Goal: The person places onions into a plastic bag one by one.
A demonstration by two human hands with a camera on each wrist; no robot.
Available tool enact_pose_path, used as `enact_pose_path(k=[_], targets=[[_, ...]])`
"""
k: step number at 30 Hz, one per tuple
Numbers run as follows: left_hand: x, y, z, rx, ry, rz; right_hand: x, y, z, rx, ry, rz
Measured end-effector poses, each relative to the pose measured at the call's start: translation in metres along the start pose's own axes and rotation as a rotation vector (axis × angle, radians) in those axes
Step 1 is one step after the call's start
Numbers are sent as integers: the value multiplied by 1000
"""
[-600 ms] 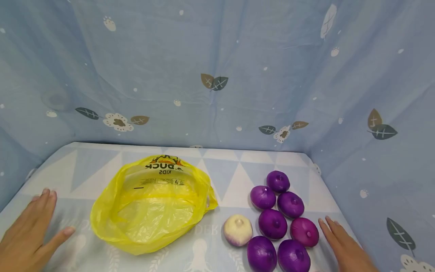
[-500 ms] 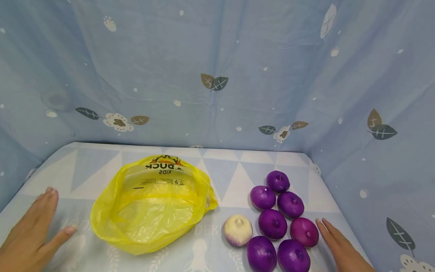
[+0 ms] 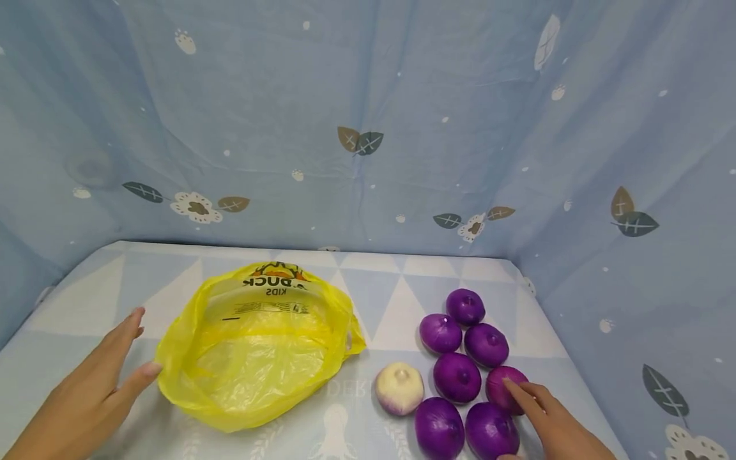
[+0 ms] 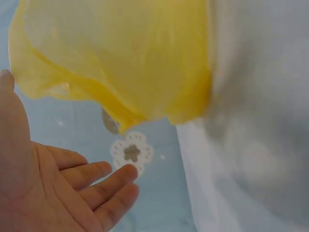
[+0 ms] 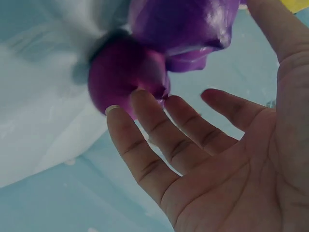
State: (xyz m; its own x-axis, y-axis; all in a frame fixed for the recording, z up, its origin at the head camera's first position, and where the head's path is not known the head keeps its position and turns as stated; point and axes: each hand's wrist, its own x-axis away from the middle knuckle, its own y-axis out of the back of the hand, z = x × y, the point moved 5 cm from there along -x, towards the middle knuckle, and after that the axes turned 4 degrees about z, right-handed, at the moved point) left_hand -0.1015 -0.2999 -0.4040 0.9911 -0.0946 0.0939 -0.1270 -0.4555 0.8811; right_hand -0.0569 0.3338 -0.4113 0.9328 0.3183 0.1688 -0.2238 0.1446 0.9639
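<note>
A yellow plastic bag [image 3: 259, 358] with printed lettering sits mouth up at centre left. My left hand [image 3: 86, 396] is beside its left side, fingers extended and thumb tip at the rim; whether it touches is unclear. To the right lie several purple onions [image 3: 457, 377] and one pale onion [image 3: 399, 388] with a purple base. My right hand [image 3: 560, 425] reaches over the reddish-purple onion [image 3: 503, 388] at the group's right edge. In the right wrist view, its spread, slightly bent fingers [image 5: 149, 113] lie close to that onion [image 5: 125, 77], without a grip around it.
The table [image 3: 368, 275] bears a pale blue and white triangle-patterned cover. Blue curtain fabric [image 3: 368, 128] hangs behind it and along both sides.
My right hand has moved left from beside the onions to over the reddish-purple one. My left hand has moved right, closer to the bag. The view has shifted slightly.
</note>
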Motion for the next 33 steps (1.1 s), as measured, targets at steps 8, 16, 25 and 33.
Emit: enact_pose_path(k=[8, 16, 25, 33], targets=[[-15, 9, -32, -1, 12, -29, -10, -5, 15, -59, -58, 104], [-21, 23, -47, 1, 48, -164, -16, -14, 16, 26, 120, 111], [-17, 27, -47, -15, 74, -224, -15, -20, 11, 12, 165, 136], [-17, 29, -49, 12, 50, -237, -19, -22, 14, -66, 67, 232]])
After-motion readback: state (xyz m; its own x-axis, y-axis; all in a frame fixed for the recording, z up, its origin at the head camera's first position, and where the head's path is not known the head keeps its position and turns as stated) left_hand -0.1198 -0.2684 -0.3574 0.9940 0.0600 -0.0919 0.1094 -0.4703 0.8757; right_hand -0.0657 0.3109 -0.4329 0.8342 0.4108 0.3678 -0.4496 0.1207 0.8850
